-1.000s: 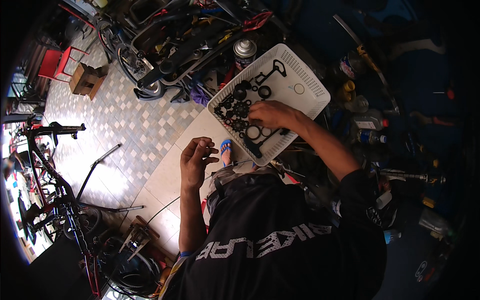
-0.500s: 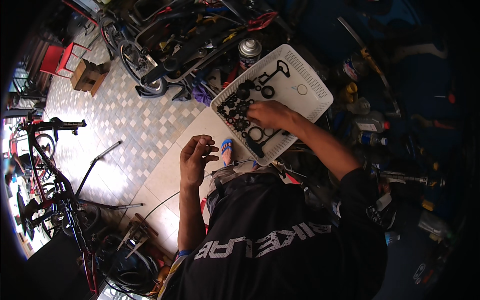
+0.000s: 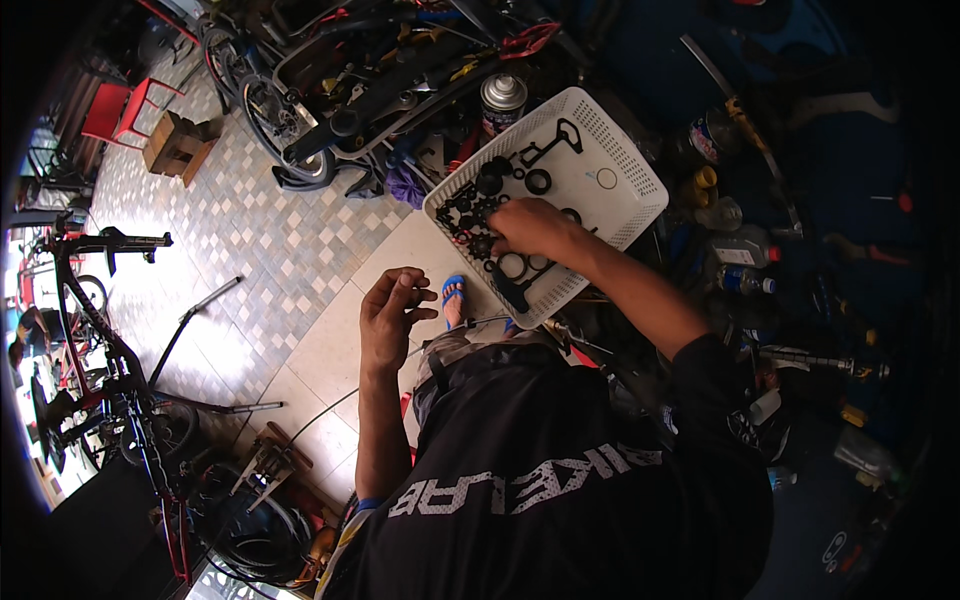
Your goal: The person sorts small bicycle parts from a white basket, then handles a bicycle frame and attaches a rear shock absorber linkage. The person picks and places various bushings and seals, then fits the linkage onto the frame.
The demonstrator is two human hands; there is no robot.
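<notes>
A white plastic basket [image 3: 622,150] with perforated sides stands in front of me, tilted in the view. Small black bike parts [image 3: 462,212], rings and spacers among them, are heaped along its left side. My right hand [image 3: 532,228] reaches in over the heap, fingers bent down and together on the parts. What its fingertips pinch is hidden. Left of the basket, my left hand [image 3: 388,318] is raised with its fingers curled toward the thumb. Anything between those fingers is too small to make out. A black ring [image 3: 538,181] lies just beyond my right hand.
Beyond the basket stand a spray can [image 3: 503,98] and a pile of bike parts and tools. Several bottles [image 3: 742,247] lie to the right. A bicycle frame [image 3: 125,370] is at the left, above a tiled floor [image 3: 290,240]. A red chair [image 3: 115,110] stands far left.
My right hand has shifted slightly left and down within the parts heap. The left hand stays almost where it was, fingers still curled.
</notes>
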